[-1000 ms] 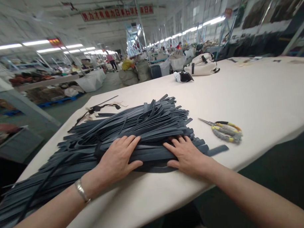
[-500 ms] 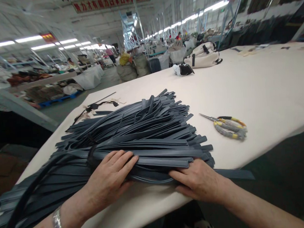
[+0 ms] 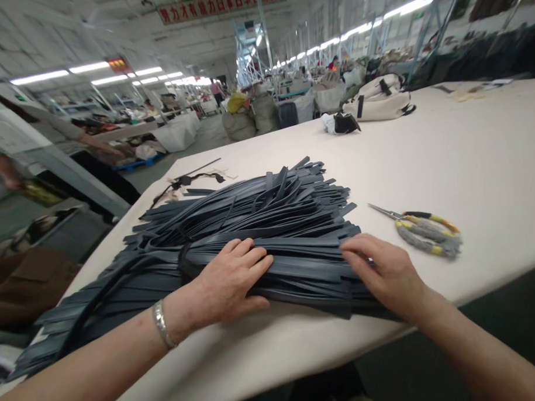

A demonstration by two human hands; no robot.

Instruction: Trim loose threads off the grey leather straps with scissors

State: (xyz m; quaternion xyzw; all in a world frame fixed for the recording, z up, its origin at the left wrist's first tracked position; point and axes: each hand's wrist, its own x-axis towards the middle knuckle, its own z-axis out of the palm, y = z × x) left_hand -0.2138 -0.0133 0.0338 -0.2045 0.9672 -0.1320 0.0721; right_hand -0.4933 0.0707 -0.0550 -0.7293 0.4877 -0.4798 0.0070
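Blue-grey strips [image 3: 305,268], narrow, flat, smooth, under the left fingers [image 3: 257,269]

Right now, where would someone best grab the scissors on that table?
Probably by the wrapped handle loops, coming from the right: the scissors lie flat, with the pointed blades facing left, so that approach avoids the tips.

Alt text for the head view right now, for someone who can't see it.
A person's left hand lies on a bundle of dark grey strips on a pale table, the right hand at the strips' right ends. Scissors lie beyond the right hand; a cream bag-like item sits farther back.
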